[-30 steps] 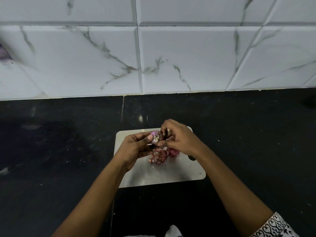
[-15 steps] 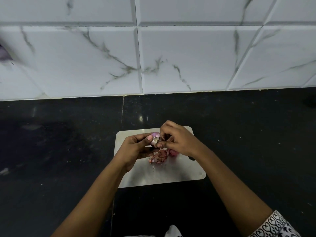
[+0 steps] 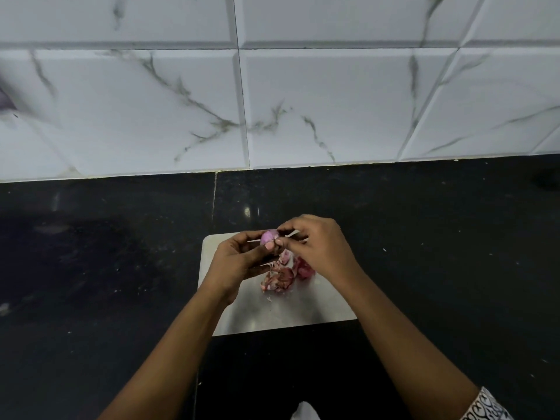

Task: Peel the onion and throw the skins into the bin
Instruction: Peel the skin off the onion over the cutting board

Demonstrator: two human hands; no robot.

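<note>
A small purple onion (image 3: 268,237) is held above the far edge of a pale cutting board (image 3: 291,310). My left hand (image 3: 239,262) grips it from the left, thumb and fingers around it. My right hand (image 3: 318,247) pinches at the onion's right side with its fingertips; what lies between them is too small to make out. A heap of reddish onion skins (image 3: 281,275) lies on the board just below both hands. No bin is in view.
The board sits on a black stone counter (image 3: 439,253) that runs back to a white marble-tiled wall (image 3: 303,101). A seam in the counter runs to the board's left corner. A white scrap (image 3: 304,412) shows at the bottom edge.
The onion has been turned in my left hand, so its smooth purple side now faces up. My right fingertips shifted slightly up onto its top right side.
</note>
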